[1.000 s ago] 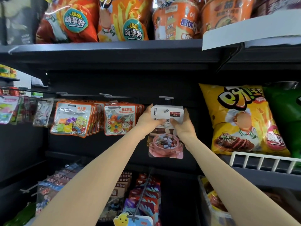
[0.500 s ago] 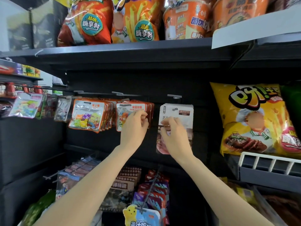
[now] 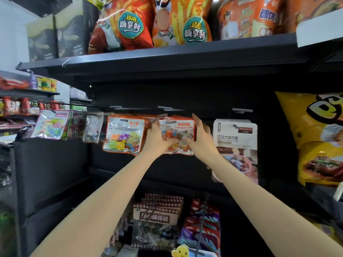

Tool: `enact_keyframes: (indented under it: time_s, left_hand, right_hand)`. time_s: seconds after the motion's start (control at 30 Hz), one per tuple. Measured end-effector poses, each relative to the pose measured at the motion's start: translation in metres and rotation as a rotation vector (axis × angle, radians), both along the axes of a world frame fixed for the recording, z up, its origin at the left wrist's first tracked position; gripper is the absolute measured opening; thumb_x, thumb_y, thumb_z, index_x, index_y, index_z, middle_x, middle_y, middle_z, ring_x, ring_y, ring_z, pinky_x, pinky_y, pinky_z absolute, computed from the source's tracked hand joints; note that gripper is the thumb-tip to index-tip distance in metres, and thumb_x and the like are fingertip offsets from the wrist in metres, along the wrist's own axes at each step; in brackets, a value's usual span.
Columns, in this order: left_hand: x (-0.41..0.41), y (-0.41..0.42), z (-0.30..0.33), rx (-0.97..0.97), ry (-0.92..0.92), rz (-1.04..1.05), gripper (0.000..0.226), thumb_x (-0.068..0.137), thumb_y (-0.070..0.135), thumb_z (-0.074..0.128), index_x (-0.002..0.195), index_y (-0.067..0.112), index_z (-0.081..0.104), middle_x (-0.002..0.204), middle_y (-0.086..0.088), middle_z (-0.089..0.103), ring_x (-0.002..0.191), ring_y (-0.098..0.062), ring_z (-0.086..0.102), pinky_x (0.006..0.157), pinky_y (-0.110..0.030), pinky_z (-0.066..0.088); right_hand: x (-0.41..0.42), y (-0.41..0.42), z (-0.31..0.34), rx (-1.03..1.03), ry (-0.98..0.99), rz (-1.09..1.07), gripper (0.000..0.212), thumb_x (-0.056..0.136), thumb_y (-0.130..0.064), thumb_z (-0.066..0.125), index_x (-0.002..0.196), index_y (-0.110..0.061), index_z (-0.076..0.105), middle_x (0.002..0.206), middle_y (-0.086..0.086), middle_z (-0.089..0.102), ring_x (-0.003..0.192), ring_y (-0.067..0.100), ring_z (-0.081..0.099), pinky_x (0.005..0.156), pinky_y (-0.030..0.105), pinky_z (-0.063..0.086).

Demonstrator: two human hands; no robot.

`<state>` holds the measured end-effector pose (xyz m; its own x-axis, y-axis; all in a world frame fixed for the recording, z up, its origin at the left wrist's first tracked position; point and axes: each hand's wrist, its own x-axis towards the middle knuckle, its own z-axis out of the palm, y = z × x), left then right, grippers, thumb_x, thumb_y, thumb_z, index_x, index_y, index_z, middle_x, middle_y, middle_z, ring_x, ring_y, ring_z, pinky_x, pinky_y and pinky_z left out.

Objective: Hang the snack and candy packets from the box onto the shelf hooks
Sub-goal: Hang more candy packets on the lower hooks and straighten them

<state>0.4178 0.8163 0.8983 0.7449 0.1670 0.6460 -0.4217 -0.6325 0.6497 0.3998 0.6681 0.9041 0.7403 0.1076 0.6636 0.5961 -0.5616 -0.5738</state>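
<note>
A pastel candy packet (image 3: 50, 124) hangs far left, then an orange-edged stack of gummy packets (image 3: 124, 135). Just beside it, the left hand (image 3: 157, 138) grips the left edge of the jelly-bean packets (image 3: 177, 136) on their hook, fingers curled round it. The right hand (image 3: 199, 138) clasps the right edge, thumb across the front. Further right, a white chocolate packet (image 3: 235, 135) hangs from its own hook (image 3: 235, 125), untouched, near a yellow crisp bag (image 3: 319, 138).
</note>
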Motion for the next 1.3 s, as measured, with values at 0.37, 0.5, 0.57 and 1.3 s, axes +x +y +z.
enact_keyframes:
  time_s: [0.37,0.5,0.57,1.3]
  left_hand:
    - [0.033,0.006,0.014,0.093,0.061,-0.194,0.101,0.076,0.019,0.076,0.151,0.024,0.008,0.146,-0.004,0.038,0.132,-0.022,0.04,0.107,-0.038,0.034]
    - [0.035,0.002,0.021,0.109,0.105,-0.197,0.098,0.077,0.018,0.075,0.15,0.025,0.01,0.149,-0.007,0.033,0.135,-0.026,0.035,0.111,-0.043,0.031]
    - [0.036,0.002,0.024,0.131,0.132,-0.182,0.101,0.077,0.02,0.076,0.15,0.024,0.007,0.15,-0.007,0.031,0.136,-0.026,0.033,0.11,-0.042,0.029]
    - [0.068,0.009,0.077,0.727,0.335,-0.13,0.107,0.064,0.045,0.082,0.148,0.022,0.021,0.146,-0.003,0.04,0.131,-0.023,0.041,0.109,-0.038,0.035]
  right_hand:
    - [0.047,0.019,0.002,0.16,0.001,-0.062,0.062,0.087,-0.02,0.064,0.139,-0.03,0.032,0.129,0.007,0.053,0.119,0.023,0.051,0.095,0.037,0.047]
    - [0.052,0.02,0.004,0.176,0.012,-0.067,0.059,0.089,-0.015,0.062,0.139,-0.026,0.032,0.13,0.007,0.051,0.118,0.022,0.052,0.087,0.027,0.043]
    - [0.055,0.02,0.007,0.157,0.019,-0.076,0.063,0.086,-0.013,0.065,0.139,-0.026,0.032,0.132,0.009,0.047,0.118,0.023,0.052,0.088,0.027,0.043]
    - [0.08,0.012,0.062,-0.296,0.305,-0.061,0.039,0.073,-0.017,0.075,0.11,-0.017,0.063,0.108,0.003,0.067,0.093,0.015,0.061,0.075,0.024,0.045]
